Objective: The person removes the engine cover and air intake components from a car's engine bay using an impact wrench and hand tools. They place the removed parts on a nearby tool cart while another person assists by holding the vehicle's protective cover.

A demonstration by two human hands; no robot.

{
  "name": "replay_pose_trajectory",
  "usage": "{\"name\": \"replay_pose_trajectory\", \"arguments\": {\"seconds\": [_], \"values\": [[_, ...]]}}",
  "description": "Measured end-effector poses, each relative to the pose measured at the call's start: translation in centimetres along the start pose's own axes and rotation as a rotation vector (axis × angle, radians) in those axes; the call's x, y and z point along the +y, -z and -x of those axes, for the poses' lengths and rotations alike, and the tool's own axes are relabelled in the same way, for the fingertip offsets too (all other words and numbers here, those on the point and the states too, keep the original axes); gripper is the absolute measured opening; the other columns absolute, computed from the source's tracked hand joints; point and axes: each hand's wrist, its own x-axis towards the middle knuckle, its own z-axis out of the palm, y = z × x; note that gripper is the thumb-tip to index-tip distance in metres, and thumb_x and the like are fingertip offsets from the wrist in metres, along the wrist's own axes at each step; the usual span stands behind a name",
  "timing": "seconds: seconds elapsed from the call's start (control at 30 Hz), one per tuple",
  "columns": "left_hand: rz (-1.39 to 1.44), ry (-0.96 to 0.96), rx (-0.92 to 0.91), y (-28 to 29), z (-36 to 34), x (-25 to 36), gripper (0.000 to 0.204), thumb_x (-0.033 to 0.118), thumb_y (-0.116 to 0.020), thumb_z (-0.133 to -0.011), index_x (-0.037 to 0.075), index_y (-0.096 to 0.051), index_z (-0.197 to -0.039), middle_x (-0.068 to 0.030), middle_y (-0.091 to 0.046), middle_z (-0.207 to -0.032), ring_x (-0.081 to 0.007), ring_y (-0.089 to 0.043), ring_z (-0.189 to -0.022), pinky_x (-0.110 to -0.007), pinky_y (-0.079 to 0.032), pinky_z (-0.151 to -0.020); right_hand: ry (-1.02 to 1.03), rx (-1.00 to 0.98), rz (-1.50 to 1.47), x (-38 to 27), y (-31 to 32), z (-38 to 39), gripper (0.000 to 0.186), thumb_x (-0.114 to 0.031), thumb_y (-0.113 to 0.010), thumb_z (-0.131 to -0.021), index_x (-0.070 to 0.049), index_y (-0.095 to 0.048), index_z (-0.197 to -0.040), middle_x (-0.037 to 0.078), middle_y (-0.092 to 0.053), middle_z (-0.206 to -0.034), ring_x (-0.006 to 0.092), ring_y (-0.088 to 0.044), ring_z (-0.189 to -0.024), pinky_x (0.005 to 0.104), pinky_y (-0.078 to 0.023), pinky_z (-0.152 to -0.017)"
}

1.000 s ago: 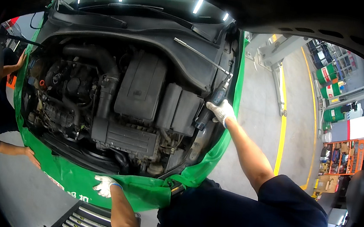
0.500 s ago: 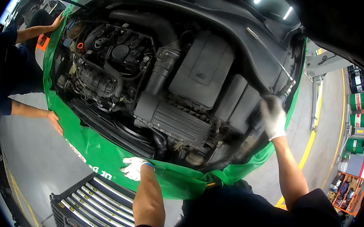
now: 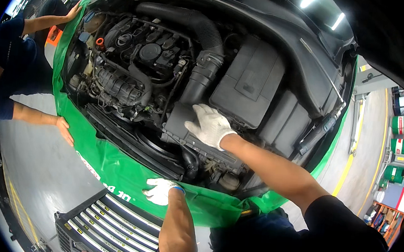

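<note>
My left hand (image 3: 159, 191), in a white glove, rests with its fingers apart on the green fender cover (image 3: 209, 202) along the car's front edge. Over the black air filter housing (image 3: 175, 123) is my right hand (image 3: 210, 127), gloved too. Its fingers are spread and nothing shows in them; whether it touches the housing I cannot tell. On the right side of the engine bay lies a dark power tool, ratchet-like (image 3: 317, 135), with a long thin metal bar (image 3: 321, 69) running up from its head. A large black battery cover (image 3: 249, 84) sits beyond my right hand.
The engine (image 3: 148, 55) fills the left of the bay. At the left, another person's hands (image 3: 65, 131) rest on the green cover. A tool cart (image 3: 109, 226) stands in front of the car. Drums (image 3: 400, 124) and an orange rack (image 3: 387, 224) are at far right.
My right hand has moved left from beside the power tool to above the air filter housing. My left hand stays on the green cover. The view has shifted slightly.
</note>
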Motion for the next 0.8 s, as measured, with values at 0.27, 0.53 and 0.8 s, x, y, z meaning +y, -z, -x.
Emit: {"name": "replay_pose_trajectory", "arguments": {"seconds": [0.27,0.53,0.8], "values": [[-0.001,0.001,-0.056,1.8,0.3,0.8,0.061,0.059,-0.050,-0.105,0.011,-0.061,-0.141,-0.0205,-0.064,-0.137,-0.0396,-0.066,-0.119,-0.054,-0.054,-0.099,-0.155,-0.301,0.034,4.6,-0.4,-1.4,0.118,-0.079,-0.065,-0.087,-0.001,-0.024,-0.166,0.032,-0.042,-0.161,0.0447,-0.047,-0.147,0.0473,-0.040,-0.122],[0.019,-0.052,-0.065,1.2,0.3,0.6,0.060,0.058,-0.050,-0.105,0.011,-0.062,-0.140,-0.0203,-0.064,-0.136,-0.0392,-0.066,-0.119,-0.054,-0.054,-0.099,-0.330,-0.397,-0.089,7.4,0.0,0.4,0.130,-0.084,-0.068,-0.080,0.005,-0.027,-0.165,0.031,-0.037,-0.166,0.0413,-0.034,-0.156,0.0445,-0.031,-0.128],[0.097,-0.123,-0.050,1.0,0.5,0.6,0.060,0.058,-0.051,-0.105,0.010,-0.061,-0.140,-0.0207,-0.064,-0.136,-0.0392,-0.066,-0.119,-0.054,-0.053,-0.100,-0.270,-0.467,-0.183,9.7,0.6,1.7,0.131,-0.079,-0.075,-0.079,0.002,-0.022,-0.167,0.028,-0.034,-0.168,0.0397,-0.032,-0.158,0.0448,-0.030,-0.129]]}}
